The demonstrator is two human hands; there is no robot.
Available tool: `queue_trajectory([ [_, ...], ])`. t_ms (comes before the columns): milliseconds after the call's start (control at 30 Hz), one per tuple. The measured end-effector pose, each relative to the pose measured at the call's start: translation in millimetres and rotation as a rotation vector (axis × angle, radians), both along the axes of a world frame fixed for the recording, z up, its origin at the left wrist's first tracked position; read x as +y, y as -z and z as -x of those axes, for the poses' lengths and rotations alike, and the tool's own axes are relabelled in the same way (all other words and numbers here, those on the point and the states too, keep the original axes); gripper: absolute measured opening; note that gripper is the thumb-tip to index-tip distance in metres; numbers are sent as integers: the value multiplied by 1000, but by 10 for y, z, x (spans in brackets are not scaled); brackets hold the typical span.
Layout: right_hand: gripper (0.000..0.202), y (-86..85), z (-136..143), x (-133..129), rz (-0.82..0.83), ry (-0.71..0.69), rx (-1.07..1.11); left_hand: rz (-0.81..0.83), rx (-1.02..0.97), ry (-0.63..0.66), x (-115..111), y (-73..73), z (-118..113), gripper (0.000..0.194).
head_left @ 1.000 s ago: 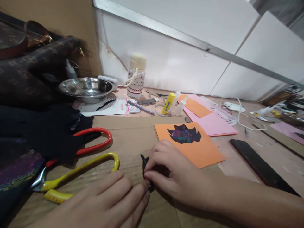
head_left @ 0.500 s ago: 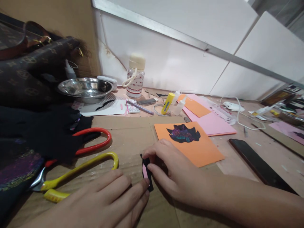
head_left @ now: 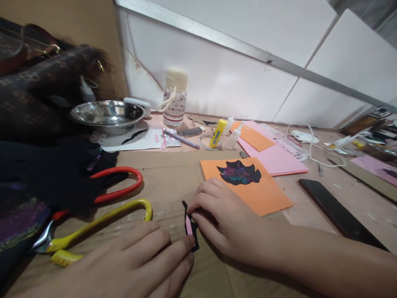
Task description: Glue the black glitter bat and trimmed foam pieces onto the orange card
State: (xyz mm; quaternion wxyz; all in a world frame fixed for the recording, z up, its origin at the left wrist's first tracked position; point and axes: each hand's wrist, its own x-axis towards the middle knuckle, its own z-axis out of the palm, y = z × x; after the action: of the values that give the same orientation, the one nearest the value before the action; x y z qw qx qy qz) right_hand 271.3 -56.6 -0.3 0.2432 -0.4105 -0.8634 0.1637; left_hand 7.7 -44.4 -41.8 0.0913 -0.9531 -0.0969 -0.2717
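Black piece [head_left: 195, 227] with pink strip [head_left: 189, 226], steadied under two hands

In the head view, the black piece lies on brown cardboard [head_left: 164, 178] at the near middle of the bench [head_left: 353, 192], between the two hands. Its long axis runs away from the person, almost straight up the view, with the far end leaning slightly left. That far end narrows to a small dark tip; the near end is broader and partly covered by fingers. The pink strip lies along the piece, its long axis much the same, its own point directed away from the person.

The left hand [head_left: 145, 256] comes in from the near left, a fingertip set on the near end of the strip. Whether its grip is closed beneath that finger, I cannot tell. The right hand [head_left: 229, 219] reaches in from the right; its grip is narrow, thumb and forefinger pinching the right edge of the black piece near the far end.

Left of the hands lie scissors [head_left: 148, 209] with one red and one yellow handle, partly under black fabric [head_left: 68, 178]. Just beyond the right hand is an orange card [head_left: 266, 203] bearing a dark, glittery cut-out [head_left: 238, 176]; farther right, a phone [head_left: 338, 213] lies on the bench, angled away to the left.
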Motion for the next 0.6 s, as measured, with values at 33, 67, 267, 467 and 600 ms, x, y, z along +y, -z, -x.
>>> queue_trajectory([
  [33,15,-3,0,2,-3,-2,2,6,-6,-3,2,-6,-5,32],
  [67,15,-7,2,3,-5,-4,3,12,-11,-3,4,-9,-10,32],
  [267,16,-9,8,6,6,11,2,20,-8,12,13,-28,-17,31],
  [467,23,0,-13,-20,-112,-44,77,23,0,16,15,-24,-14,35],
  [600,22,-14,0,-22,-86,-29,29,12,-2,22,8,18,-10,34],
])
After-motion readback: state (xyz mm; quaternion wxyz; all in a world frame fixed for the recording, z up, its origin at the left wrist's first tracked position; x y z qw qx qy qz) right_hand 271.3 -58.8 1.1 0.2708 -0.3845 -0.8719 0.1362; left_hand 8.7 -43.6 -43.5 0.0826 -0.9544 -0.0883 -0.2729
